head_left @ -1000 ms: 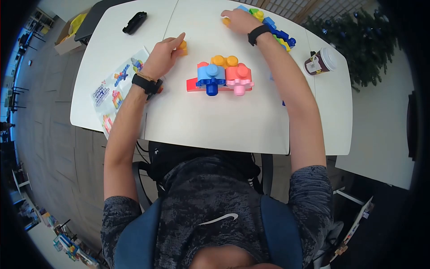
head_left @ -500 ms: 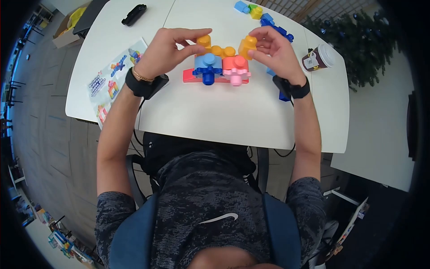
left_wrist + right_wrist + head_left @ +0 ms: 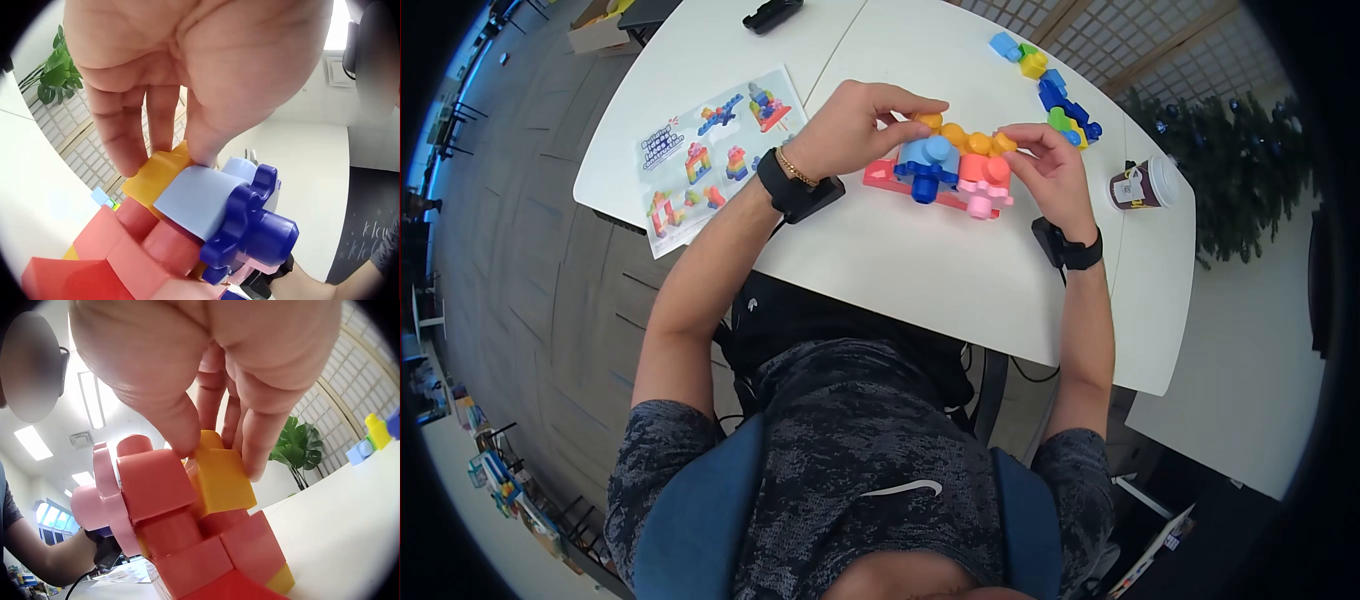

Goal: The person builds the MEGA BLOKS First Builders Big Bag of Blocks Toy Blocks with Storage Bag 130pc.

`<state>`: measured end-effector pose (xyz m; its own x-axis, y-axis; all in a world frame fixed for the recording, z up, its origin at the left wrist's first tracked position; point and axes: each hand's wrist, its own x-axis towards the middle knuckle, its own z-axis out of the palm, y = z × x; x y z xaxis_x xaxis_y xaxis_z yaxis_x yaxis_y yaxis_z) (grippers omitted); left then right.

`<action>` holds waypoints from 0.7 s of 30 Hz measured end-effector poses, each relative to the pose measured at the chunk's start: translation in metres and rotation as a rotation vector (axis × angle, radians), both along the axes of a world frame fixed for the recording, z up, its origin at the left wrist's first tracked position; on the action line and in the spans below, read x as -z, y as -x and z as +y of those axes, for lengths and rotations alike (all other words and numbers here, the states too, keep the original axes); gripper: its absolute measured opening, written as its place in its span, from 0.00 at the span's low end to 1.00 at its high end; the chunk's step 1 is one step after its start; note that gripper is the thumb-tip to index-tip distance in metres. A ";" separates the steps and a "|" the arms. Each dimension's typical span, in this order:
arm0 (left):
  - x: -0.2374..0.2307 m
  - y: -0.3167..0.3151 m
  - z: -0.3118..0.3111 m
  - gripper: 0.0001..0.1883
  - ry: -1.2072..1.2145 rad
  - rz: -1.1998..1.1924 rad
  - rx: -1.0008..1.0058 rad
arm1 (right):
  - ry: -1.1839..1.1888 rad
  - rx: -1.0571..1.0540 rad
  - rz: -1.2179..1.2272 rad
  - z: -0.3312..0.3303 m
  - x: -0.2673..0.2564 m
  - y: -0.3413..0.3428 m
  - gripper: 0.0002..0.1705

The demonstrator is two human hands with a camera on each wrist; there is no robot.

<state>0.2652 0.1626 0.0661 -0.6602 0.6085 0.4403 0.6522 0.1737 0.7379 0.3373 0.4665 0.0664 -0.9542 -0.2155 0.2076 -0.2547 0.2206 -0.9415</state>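
Observation:
A toy build of large plastic blocks stands in front of me on a red base [image 3: 882, 176]. At its front are a light blue block [image 3: 927, 152] with a dark blue gear-shaped piece [image 3: 924, 186], and a coral block [image 3: 985, 170] with a pink gear-shaped piece [image 3: 980, 200]. My left hand [image 3: 855, 130] pinches an orange block [image 3: 159, 176] behind the light blue one, down at the coral blocks. On the other end, my right hand [image 3: 1055, 170] pinches a second orange block [image 3: 226, 481] between thumb and fingers, seated over coral blocks.
A picture sheet [image 3: 718, 160] of block models lies on the left. Several loose blocks [image 3: 1055, 92] line the far right edge. A paper cup [image 3: 1145, 184] with a white lid stands at the right; a black case [image 3: 773, 14] lies at the back.
The right hand has brought an orange block from the far pile, and the left hand has lifted another from beside the build. Both blocks have come down onto the build's back.

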 end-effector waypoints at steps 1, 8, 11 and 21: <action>0.000 -0.001 -0.001 0.17 0.002 -0.014 0.006 | -0.006 -0.001 0.022 0.000 0.002 0.000 0.15; 0.009 -0.009 0.001 0.15 -0.054 -0.066 -0.015 | 0.002 -0.016 0.027 0.000 0.004 -0.003 0.15; 0.007 -0.013 0.002 0.14 -0.037 -0.240 -0.061 | 0.006 -0.022 -0.019 -0.001 0.003 -0.004 0.16; 0.014 -0.015 0.006 0.14 -0.143 -0.445 -0.035 | 0.073 -0.192 -0.015 0.018 0.020 0.002 0.17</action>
<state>0.2800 0.1688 0.0519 -0.8231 0.5362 0.1872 0.2620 0.0660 0.9628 0.3358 0.4842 0.0460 -0.9001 -0.3790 0.2151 -0.2709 0.1002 -0.9574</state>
